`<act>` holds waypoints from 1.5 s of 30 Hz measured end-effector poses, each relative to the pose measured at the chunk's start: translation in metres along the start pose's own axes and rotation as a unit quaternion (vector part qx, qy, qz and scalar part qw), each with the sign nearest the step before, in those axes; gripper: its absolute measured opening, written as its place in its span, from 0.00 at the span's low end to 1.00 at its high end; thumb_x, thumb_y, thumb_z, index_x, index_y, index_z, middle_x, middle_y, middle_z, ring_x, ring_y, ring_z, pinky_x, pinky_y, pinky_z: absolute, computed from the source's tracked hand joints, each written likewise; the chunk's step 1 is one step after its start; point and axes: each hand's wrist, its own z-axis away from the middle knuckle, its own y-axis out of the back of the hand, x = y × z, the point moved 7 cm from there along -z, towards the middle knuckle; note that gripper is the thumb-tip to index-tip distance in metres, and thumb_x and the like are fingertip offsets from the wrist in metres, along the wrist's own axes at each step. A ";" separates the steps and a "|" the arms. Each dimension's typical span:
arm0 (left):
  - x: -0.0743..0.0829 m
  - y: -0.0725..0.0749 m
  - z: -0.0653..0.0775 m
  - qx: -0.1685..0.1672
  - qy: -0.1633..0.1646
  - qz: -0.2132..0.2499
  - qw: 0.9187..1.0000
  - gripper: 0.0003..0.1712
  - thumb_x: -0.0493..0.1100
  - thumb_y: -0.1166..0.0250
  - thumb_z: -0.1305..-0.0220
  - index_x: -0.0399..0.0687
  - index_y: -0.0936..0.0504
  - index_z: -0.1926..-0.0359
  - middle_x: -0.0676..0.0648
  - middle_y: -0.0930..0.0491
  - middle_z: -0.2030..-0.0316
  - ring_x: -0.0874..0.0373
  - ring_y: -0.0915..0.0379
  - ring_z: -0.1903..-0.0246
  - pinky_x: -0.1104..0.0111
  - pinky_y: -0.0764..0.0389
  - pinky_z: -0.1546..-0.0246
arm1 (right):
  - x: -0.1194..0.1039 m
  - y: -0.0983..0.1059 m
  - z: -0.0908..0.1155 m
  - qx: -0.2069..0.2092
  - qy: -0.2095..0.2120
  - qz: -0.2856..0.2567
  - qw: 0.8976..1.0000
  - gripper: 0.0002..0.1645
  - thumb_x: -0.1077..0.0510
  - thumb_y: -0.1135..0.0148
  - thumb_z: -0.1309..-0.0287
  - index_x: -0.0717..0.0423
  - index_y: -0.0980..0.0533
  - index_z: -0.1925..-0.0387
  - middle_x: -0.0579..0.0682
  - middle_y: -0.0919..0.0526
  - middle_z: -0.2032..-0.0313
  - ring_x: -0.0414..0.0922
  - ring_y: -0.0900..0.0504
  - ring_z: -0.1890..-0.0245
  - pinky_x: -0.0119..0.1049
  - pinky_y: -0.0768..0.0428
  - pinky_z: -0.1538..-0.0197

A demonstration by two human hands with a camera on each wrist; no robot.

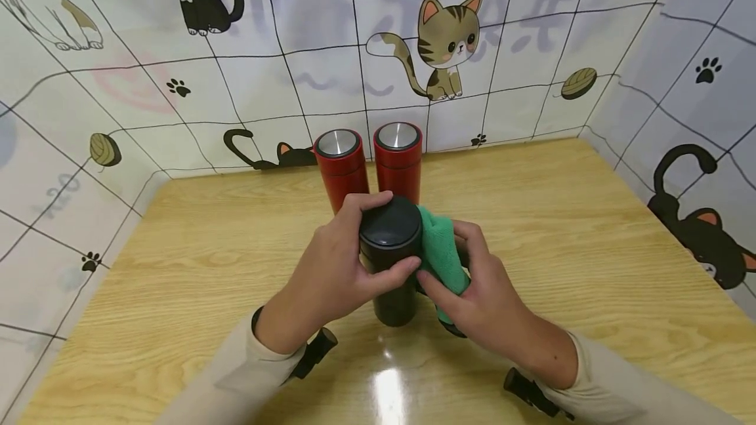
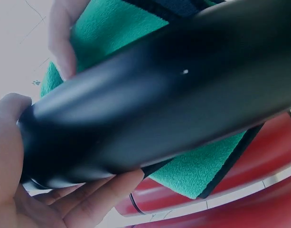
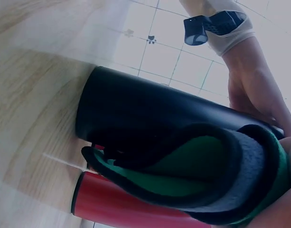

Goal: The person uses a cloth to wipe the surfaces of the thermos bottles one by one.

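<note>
A matte black thermos (image 1: 392, 300) stands in the middle of the wooden table in the head view. My left hand (image 1: 331, 274) grips it near the top, thumb and fingers round the part just under its dark lid (image 1: 391, 223). In my right hand (image 1: 493, 294) is a green cloth (image 1: 440, 251) with a black edge, pinched between thumb and fingers and laid against the thermos's right side. From the left wrist view, the cloth (image 2: 197, 171) hangs behind the black body (image 2: 150, 104). The right wrist view has it folded over (image 3: 192, 161), its greyish other side partly showing.
Two red thermoses, one on the left (image 1: 342, 169) and one on the right (image 1: 398, 159), stand close behind the black one, their lower parts hidden. A white wall (image 1: 331, 77) with cat drawings borders the wooden table (image 1: 224, 248) at the back and sides.
</note>
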 end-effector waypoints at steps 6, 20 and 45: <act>-0.001 -0.001 0.003 0.002 -0.005 -0.011 1.000 0.50 0.53 0.19 0.53 0.42 0.36 0.36 0.43 0.15 0.53 0.56 0.14 0.56 0.66 0.14 0.55 | 0.004 -0.004 0.002 -0.004 0.011 0.014 1.000 0.33 0.72 0.39 0.40 0.59 0.40 0.37 0.57 0.17 0.48 0.40 0.16 0.54 0.33 0.16 0.54; 0.000 -0.001 -0.001 0.013 -0.020 -0.014 1.000 0.49 0.53 0.19 0.53 0.42 0.36 0.36 0.43 0.16 0.53 0.55 0.15 0.56 0.65 0.14 0.54 | -0.001 0.002 0.001 0.004 0.036 0.002 0.999 0.34 0.72 0.44 0.35 0.54 0.33 0.29 0.54 0.22 0.37 0.36 0.23 0.38 0.24 0.23 0.40; 0.001 0.000 0.002 0.015 -0.020 -0.024 0.999 0.49 0.53 0.20 0.52 0.42 0.37 0.36 0.44 0.15 0.55 0.55 0.15 0.57 0.64 0.14 0.55 | 0.005 -0.002 0.002 -0.019 0.010 0.040 0.999 0.33 0.71 0.46 0.34 0.54 0.35 0.29 0.53 0.18 0.41 0.40 0.18 0.45 0.29 0.19 0.45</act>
